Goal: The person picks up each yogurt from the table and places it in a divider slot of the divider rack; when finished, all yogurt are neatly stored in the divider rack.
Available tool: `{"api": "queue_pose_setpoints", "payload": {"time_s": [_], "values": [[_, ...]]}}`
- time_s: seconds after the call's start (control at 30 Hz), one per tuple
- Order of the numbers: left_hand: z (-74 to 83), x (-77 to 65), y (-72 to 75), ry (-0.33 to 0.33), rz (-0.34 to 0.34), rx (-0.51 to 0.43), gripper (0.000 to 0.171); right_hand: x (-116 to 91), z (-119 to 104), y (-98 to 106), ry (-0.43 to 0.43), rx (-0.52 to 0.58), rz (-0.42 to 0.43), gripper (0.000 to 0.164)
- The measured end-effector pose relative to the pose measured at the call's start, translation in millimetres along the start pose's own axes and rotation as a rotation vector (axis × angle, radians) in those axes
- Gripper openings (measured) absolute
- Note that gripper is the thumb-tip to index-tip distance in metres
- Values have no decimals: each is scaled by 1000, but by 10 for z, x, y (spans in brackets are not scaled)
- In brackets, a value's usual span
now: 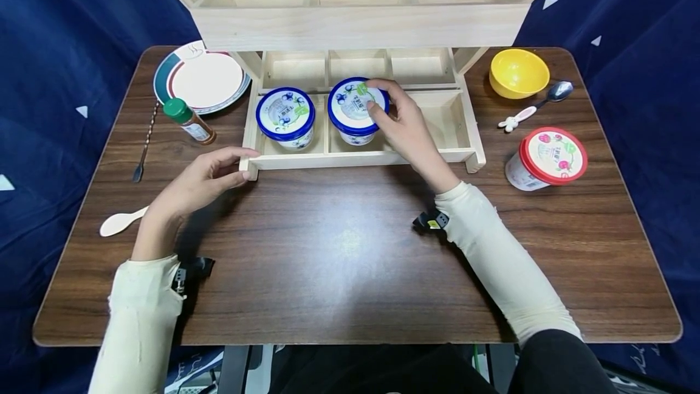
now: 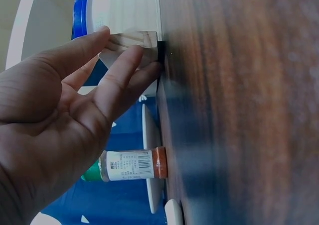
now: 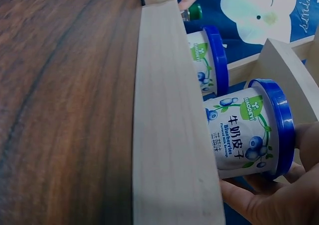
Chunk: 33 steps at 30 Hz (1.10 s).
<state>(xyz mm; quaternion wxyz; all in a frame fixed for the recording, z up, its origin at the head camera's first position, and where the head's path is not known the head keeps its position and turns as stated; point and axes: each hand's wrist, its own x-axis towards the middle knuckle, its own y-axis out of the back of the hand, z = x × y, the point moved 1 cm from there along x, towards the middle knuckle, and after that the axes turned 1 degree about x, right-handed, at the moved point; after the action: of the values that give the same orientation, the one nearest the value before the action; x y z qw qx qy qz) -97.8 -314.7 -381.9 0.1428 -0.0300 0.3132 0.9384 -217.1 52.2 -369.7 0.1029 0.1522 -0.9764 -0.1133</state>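
My right hand [image 1: 401, 117] holds a blueberry tub [image 1: 352, 105] by its blue lid, thumb and fingers on the rim. The tub stands in the middle front compartment of the wooden rack [image 1: 358, 162]. In the right wrist view the printed side of this tub [image 3: 244, 135] faces the camera. A second blue-lidded tub [image 1: 285, 115] stands in the left front compartment. With thumb and fingertips my left hand [image 1: 199, 178] grips the rack's front left corner. The left wrist view shows the fingers around the end of that wooden corner [image 2: 132, 39].
Left on the table are plates [image 1: 164, 81], a green-capped spice bottle [image 1: 188, 121], a thin twisted-handle spoon [image 1: 144, 148] and a white spoon [image 1: 121, 222]. Right are a yellow bowl [image 1: 518, 75], a rabbit-handled spoon [image 1: 558, 91] and a red-lidded tub [image 1: 547, 160]. An upper tray [image 1: 358, 28] overhangs the back.
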Motion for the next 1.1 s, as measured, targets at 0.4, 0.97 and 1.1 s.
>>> {"api": "queue_pose_setpoints", "payload": {"time_s": [0.4,0.97,1.1], "values": [[-3,-4,-2,41,10,10,38,-13,44,-32,34,-241,-79,48],[21,5,1,44,10,22,39,-102,-60,309,55,-214,52,48],[17,9,1,59,5,27,39,-147,-94,436,50,-183,95,45]]}}
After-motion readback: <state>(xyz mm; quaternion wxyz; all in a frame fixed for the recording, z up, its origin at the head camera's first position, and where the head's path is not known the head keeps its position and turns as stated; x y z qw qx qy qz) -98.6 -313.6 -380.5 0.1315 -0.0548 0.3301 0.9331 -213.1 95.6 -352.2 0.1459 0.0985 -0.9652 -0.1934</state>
